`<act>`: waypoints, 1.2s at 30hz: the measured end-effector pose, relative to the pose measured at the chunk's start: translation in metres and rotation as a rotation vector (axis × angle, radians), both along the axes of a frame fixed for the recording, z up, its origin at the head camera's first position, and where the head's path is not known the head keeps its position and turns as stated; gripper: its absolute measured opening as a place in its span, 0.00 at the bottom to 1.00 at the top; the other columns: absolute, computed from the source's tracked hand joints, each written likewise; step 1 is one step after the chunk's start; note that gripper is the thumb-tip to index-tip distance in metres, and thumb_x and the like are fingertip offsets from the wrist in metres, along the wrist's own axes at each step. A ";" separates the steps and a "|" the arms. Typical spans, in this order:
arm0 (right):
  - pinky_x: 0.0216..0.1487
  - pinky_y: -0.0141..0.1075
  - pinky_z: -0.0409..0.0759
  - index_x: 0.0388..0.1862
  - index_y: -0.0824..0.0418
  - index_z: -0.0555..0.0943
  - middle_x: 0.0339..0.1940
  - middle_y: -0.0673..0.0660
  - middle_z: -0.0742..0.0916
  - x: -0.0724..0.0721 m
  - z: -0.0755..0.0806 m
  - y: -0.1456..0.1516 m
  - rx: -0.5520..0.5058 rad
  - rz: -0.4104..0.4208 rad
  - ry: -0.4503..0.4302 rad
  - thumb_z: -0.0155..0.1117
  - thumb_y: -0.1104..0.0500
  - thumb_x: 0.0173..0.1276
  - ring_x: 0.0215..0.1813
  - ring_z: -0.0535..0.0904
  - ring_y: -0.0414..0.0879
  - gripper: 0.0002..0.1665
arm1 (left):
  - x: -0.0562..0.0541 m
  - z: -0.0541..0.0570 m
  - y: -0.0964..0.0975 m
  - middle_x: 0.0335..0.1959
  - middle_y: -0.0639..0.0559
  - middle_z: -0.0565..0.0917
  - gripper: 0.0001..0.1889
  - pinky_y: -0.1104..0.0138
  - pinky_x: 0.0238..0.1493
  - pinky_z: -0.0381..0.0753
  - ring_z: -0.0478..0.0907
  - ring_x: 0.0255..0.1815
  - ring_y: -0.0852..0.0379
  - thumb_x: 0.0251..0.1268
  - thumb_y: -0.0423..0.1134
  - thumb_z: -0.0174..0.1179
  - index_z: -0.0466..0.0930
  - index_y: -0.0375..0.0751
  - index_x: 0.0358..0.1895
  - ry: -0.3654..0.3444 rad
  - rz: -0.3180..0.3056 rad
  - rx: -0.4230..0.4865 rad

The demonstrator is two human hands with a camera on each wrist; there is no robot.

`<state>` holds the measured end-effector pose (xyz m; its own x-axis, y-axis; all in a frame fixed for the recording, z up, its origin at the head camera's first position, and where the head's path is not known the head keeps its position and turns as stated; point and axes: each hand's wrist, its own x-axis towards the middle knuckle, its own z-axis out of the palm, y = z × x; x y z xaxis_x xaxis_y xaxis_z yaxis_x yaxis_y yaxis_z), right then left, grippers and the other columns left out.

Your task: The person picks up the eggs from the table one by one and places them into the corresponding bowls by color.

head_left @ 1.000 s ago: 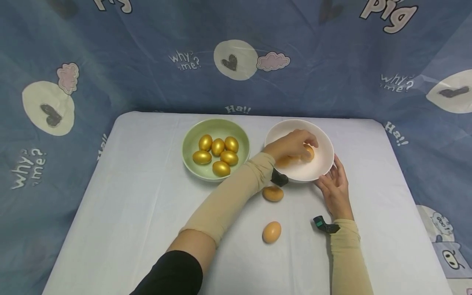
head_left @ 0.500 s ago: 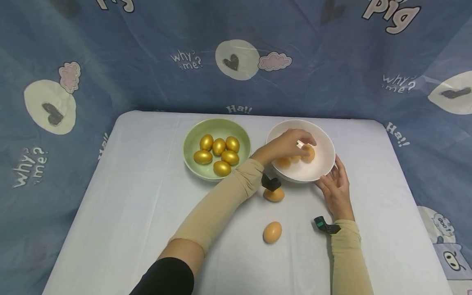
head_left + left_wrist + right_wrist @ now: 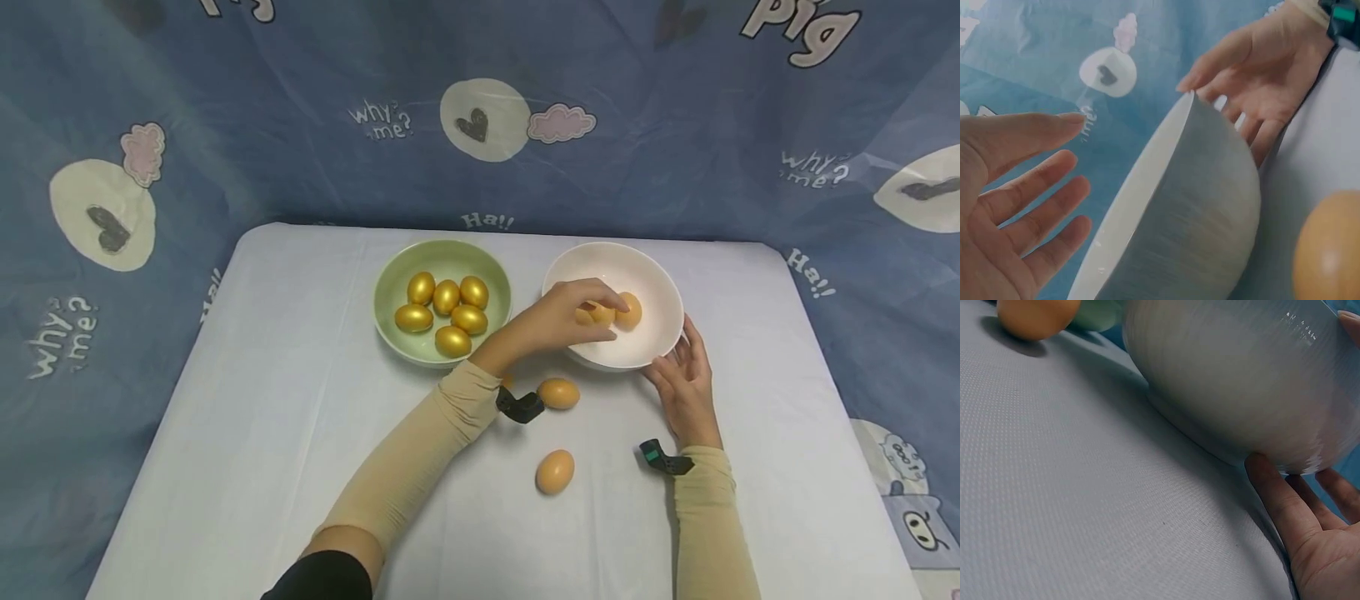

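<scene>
My left hand (image 3: 555, 321) hangs over the near left rim of a white bowl (image 3: 652, 287). Its thumb and fingers are apart, with nothing between them in the left wrist view. Several brown eggs (image 3: 628, 311) lie inside the bowl, partly hidden by that hand. On the bowl's right side, my right hand (image 3: 684, 392) holds the wall, fingers and thumb spread around it; the right wrist view shows fingertips (image 3: 1260, 461) against its lower side. Two brown eggs, one nearer the bowl (image 3: 558, 393) and one farther forward (image 3: 555, 472), rest on the white table; another peeks out by my left wrist.
A green bowl (image 3: 390, 333) with several golden eggs (image 3: 453, 342) stands left of the white bowl, beneath my left forearm's line. White cloth covers the table (image 3: 300, 467). A blue printed curtain (image 3: 300, 167) hangs behind it.
My left hand has drawn back left and toward me from the eggs inside the white bowl, its fingers now free. The right hand has stayed at the bowl's side.
</scene>
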<state>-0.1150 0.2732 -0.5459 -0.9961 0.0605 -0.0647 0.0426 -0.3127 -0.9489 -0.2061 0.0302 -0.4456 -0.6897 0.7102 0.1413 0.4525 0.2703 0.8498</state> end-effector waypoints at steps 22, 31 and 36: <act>0.69 0.37 0.81 0.84 0.42 0.54 0.86 0.53 0.59 0.001 0.000 -0.001 0.004 -0.001 0.012 0.57 0.72 0.73 0.85 0.59 0.53 0.48 | 0.095 -0.017 -0.039 0.57 0.50 0.86 0.19 0.73 0.71 0.78 0.80 0.64 0.58 0.62 0.34 0.74 0.84 0.40 0.56 -0.011 -0.133 0.099; 0.69 0.35 0.81 0.84 0.42 0.55 0.86 0.53 0.58 0.002 0.001 -0.001 0.011 -0.008 -0.002 0.58 0.72 0.72 0.85 0.58 0.53 0.49 | 0.124 -0.043 -0.055 0.58 0.53 0.86 0.18 0.71 0.72 0.76 0.78 0.65 0.60 0.64 0.38 0.73 0.85 0.43 0.56 -0.070 -0.141 -0.045; 0.69 0.35 0.81 0.84 0.42 0.55 0.86 0.53 0.58 0.002 0.003 -0.002 0.006 -0.006 -0.007 0.58 0.72 0.73 0.86 0.57 0.53 0.48 | 0.136 -0.055 -0.062 0.59 0.53 0.85 0.19 0.71 0.73 0.76 0.78 0.66 0.60 0.64 0.38 0.73 0.85 0.42 0.57 -0.092 -0.142 -0.068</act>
